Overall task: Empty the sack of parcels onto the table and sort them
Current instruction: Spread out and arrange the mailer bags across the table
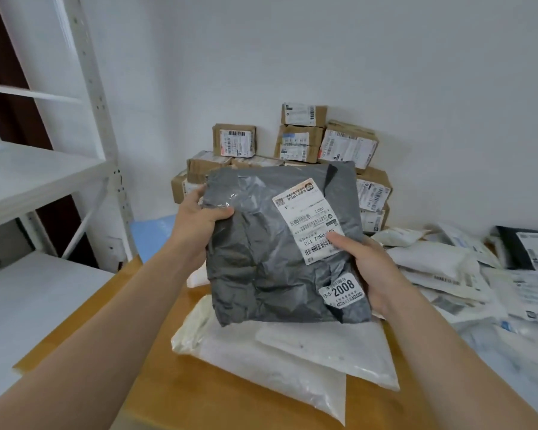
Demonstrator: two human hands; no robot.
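Note:
A grey plastic mailer parcel (pixel 267 252) with a white shipping label and a "2008" sticker is held up above the wooden table (pixel 84 318). My left hand (pixel 199 218) grips its upper left edge, thumb on the front. My right hand (pixel 373 271) holds its right side, thumb pressing the label. Below it lie white mailer bags (pixel 277 355) stacked flat on the table. Brown cardboard boxes (pixel 305 141) with labels are piled against the wall behind. No sack is in view.
A heap of white and dark mailers (pixel 466 274) covers the table's right side. A white metal shelving unit (pixel 44 169) stands at the left, close to the table's edge. A blue surface (pixel 149 231) shows behind the table's left corner.

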